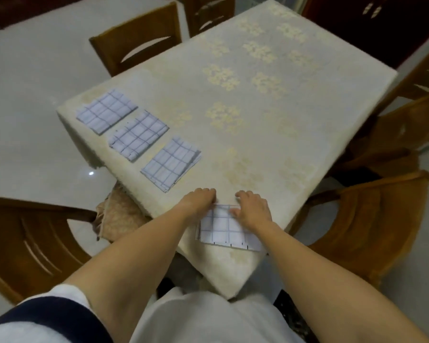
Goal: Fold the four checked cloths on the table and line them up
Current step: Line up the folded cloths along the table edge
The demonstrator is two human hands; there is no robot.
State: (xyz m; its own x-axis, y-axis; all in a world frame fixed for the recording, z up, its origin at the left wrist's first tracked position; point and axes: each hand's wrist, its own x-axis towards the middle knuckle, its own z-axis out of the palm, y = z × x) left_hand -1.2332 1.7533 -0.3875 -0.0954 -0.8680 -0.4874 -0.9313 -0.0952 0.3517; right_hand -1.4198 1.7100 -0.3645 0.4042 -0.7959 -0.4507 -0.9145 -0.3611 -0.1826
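Note:
Three folded white cloths with blue checks lie in a slanted row along the table's left edge: the far cloth (106,110), the middle cloth (138,135) and the near cloth (171,164). A fourth folded checked cloth (223,227) lies at the table's near corner, in front of me. My left hand (200,200) grips its far left corner with curled fingers. My right hand (253,209) grips its far right edge, with the thumb on top of the cloth. The cloth's far edge is hidden under both hands.
The table (270,134) wears a cream cloth with pale flower prints. Wooden chairs stand around it: one at the far left (136,38), one at the near left (30,233) and one at the right (372,219). A beige cushion (119,214) lies by the left edge.

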